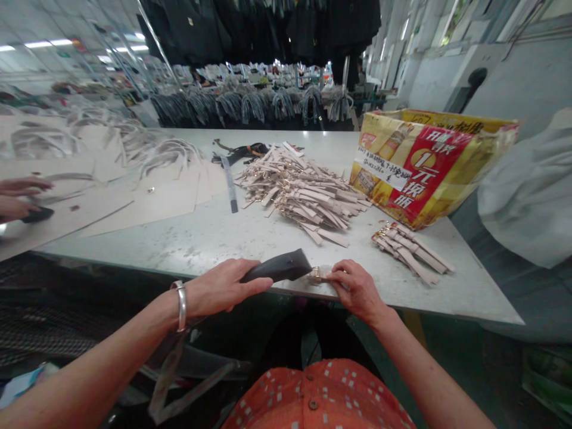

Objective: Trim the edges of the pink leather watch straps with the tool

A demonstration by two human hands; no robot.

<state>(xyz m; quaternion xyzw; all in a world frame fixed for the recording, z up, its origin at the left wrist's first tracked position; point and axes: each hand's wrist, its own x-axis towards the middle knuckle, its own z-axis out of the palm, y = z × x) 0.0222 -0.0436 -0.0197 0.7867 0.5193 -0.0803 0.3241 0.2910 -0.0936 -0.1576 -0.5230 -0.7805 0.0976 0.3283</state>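
Observation:
My left hand (223, 285), with a metal bangle at the wrist, grips a dark handheld tool (281, 266) with a wide, blunt end. That end points right, just beside a small gold-coloured buckle (316, 274) at the table's front edge. My right hand (357, 290) pinches the pale strap that carries this buckle; its fingers hide most of the strap. Ahead lies a large heap of pale straps with gold buckles (308, 190). To the right, a smaller bunch of similar straps (409, 247) lies roughly lined up.
A yellow and red cardboard box (429, 173) stands at the right of the white table (179, 241). Pale bag panels with handles (165, 185) cover the left side, where another person's hand (22, 199) works. Black strips (248, 152) lie behind the heap; dark bags (286, 30) hang beyond.

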